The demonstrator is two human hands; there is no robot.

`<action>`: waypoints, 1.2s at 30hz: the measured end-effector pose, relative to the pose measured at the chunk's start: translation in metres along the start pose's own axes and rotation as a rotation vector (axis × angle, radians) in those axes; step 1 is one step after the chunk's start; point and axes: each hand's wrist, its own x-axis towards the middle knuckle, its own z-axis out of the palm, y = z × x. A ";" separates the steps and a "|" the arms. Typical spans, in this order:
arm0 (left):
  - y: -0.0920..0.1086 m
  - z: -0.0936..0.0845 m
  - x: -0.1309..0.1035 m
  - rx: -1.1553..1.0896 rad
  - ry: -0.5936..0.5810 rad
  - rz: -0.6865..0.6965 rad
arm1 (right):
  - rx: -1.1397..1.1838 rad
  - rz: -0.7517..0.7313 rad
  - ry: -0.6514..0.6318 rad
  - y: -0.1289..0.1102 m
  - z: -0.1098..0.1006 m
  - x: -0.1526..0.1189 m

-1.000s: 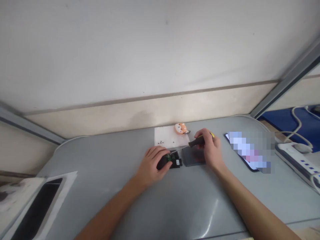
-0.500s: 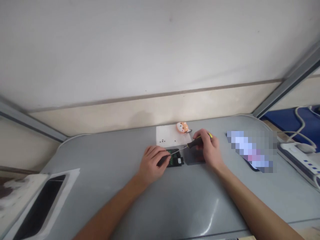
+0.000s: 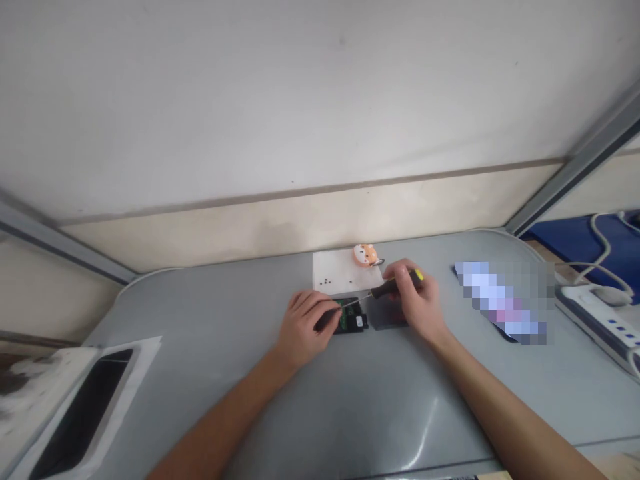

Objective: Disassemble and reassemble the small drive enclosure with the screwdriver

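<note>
A small black electronic device (image 3: 354, 325) with a green circuit board showing lies on the grey table. My left hand (image 3: 305, 327) is closed over its left end, fingers curled and thumb along the near side. In my right hand (image 3: 419, 300) is a screwdriver (image 3: 387, 287) with a black handle and a yellow end, held tilted. Its thin shaft points left and down to the board near my left fingertips; the exact contact of the tip is too small to tell. A dark flat panel (image 3: 385, 315) lies just right of the device, partly under my right hand.
Behind the device, a white paper sheet (image 3: 335, 267) carries several tiny dark screws (image 3: 326, 281) and an orange animal-faced case (image 3: 367, 255). A blurred-out phone (image 3: 500, 303) and a white power strip (image 3: 600, 320) lie right. A black phone-like slab (image 3: 83, 413) sits left.
My right hand has turned the screwdriver, and its handle has dropped slightly and shifted, showing more of the yellow end. My left hand and the device stay in place.
</note>
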 end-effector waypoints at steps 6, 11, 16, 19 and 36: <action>0.001 -0.002 -0.001 0.023 -0.251 -0.019 | -0.132 -0.067 0.049 -0.001 -0.004 -0.002; 0.000 0.002 -0.002 0.049 -0.344 0.004 | -0.180 -0.084 0.011 -0.002 -0.003 -0.003; 0.000 0.003 -0.002 0.042 -0.353 0.001 | -0.197 -0.075 -0.036 0.000 -0.002 -0.004; 0.000 0.002 -0.002 0.042 -0.355 0.003 | -0.209 -0.079 -0.048 0.001 -0.001 -0.004; 0.003 0.000 0.002 0.018 -0.354 -0.013 | -0.274 -0.097 -0.095 -0.004 0.002 -0.004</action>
